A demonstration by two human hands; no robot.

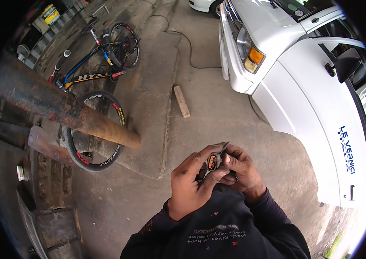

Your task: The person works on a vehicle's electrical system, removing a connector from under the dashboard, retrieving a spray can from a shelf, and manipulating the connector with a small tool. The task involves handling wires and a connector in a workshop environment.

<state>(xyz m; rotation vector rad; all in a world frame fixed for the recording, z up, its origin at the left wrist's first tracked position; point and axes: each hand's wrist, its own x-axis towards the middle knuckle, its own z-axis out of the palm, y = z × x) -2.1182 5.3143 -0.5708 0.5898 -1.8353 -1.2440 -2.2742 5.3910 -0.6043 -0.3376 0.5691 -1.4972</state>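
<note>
Close in front of my chest, both hands meet around a small grey electrical connector [212, 162] with an orange insert in its open face. My left hand [190, 176] grips it from the left, thumb and fingers closed about its side. From the right, my right hand [244, 169] pinches it, with the thumb against its edge. A thin pointed piece [224, 148] sticks up between the fingers; I cannot tell whether it belongs to the connector. The fingers are smudged dark and hide much of the part.
A white vehicle [286, 90] with an open door stands on the right. At the left, a bicycle [89, 77] rests behind a rusty slanting post [77, 114]. A wooden block [181, 102] lies on the concrete floor, and a black cable [190, 45] runs toward the vehicle.
</note>
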